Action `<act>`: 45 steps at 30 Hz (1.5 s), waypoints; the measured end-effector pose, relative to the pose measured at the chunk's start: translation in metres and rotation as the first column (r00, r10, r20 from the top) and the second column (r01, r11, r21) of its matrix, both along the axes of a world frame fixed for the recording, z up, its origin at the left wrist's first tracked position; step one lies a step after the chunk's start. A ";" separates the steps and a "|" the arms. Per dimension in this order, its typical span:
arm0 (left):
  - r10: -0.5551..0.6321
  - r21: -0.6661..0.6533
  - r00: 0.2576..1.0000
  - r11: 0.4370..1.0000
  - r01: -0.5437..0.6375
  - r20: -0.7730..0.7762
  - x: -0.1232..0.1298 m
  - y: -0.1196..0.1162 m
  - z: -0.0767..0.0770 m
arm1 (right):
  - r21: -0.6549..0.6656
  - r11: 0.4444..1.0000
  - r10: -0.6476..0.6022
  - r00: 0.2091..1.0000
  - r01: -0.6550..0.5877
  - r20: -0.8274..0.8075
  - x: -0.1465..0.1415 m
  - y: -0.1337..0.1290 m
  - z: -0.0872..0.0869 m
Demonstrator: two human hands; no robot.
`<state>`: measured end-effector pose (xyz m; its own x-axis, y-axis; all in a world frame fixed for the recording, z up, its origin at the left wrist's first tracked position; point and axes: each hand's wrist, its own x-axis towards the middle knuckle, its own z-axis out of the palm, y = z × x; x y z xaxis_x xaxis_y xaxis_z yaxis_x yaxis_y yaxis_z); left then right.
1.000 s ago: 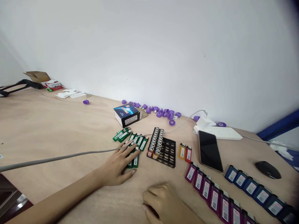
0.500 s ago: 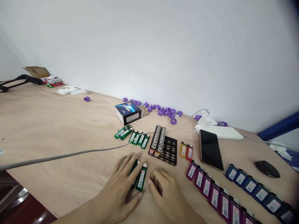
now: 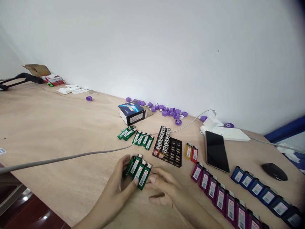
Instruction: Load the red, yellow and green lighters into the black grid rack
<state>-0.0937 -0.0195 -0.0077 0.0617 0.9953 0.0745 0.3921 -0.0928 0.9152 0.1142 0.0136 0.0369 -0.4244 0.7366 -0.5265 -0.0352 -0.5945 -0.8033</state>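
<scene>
Some green lighters [image 3: 138,174] stand side by side between the two hands. The left hand [image 3: 116,189] holds them, its thumb across their fronts. The right hand [image 3: 168,187] is half open just beside the end one; I can't tell if it touches. A soft, even squeeze should keep them straight. Behind are a grey cable [image 3: 95,154] and a black tray [image 3: 180,156].

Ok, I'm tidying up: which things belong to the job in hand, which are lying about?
Likely job: green lighters, purple lighters, blue lighters, yellow lighter, red lighter, black tray, perhaps blue box.

Likely lying about: phone, mouse, purple caps, power strip.
</scene>
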 end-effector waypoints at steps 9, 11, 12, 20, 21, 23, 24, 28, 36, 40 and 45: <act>-0.183 -0.152 0.911 0.979 0.135 -0.369 0.007 0.044 0.034 | -0.197 0.974 -0.159 0.953 0.109 -0.259 0.004 0.004 -0.022; -0.224 -0.131 0.855 0.974 0.183 -0.467 0.017 0.044 0.035 | -0.203 0.971 -0.180 0.938 0.122 -0.296 0.003 0.004 -0.025; -0.244 -0.133 0.842 0.970 0.204 -0.482 0.022 0.043 0.035 | -0.198 0.973 -0.180 0.934 0.122 -0.309 0.002 0.004 -0.025; -0.387 -0.134 0.895 0.921 0.366 -0.222 0.023 0.052 0.038 | -0.128 0.991 -0.085 0.933 0.042 -0.350 0.009 0.010 -0.027; -0.387 -0.141 0.912 0.919 0.369 -0.135 0.022 0.054 0.038 | -0.123 0.992 -0.081 0.936 0.041 -0.344 0.010 0.011 -0.028; -0.357 -0.168 0.930 0.915 0.368 0.093 0.021 0.059 0.037 | -0.108 0.992 -0.093 0.942 0.061 -0.322 0.012 0.010 -0.030; -0.315 -0.198 0.921 0.911 0.361 0.229 0.021 0.060 0.036 | -0.085 0.993 -0.106 0.945 0.084 -0.310 0.013 0.009 -0.032; -0.071 -0.407 0.725 0.788 0.462 0.685 0.033 0.058 0.032 | 0.154 0.975 -0.126 0.966 0.163 -0.227 0.013 0.001 -0.038; -0.056 -0.371 0.631 0.767 0.523 0.774 0.065 0.048 0.022 | 0.629 0.777 -0.202 0.935 -0.029 0.293 0.018 -0.007 -0.023; -0.146 -0.269 0.674 0.840 0.471 0.725 0.075 0.053 0.013 | 0.690 0.721 -0.262 0.894 -0.069 0.363 0.023 -0.006 -0.025; -0.114 -0.228 0.780 0.922 0.315 0.616 0.071 0.055 0.017 | 0.748 0.643 -0.473 0.854 0.167 0.216 0.023 -0.010 -0.045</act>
<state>-0.0223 0.0354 0.0094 0.3208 0.9378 -0.1323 -0.2190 0.2094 0.9530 0.1372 0.0040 -0.0084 0.0198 0.9915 0.1284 0.2666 0.1185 -0.9565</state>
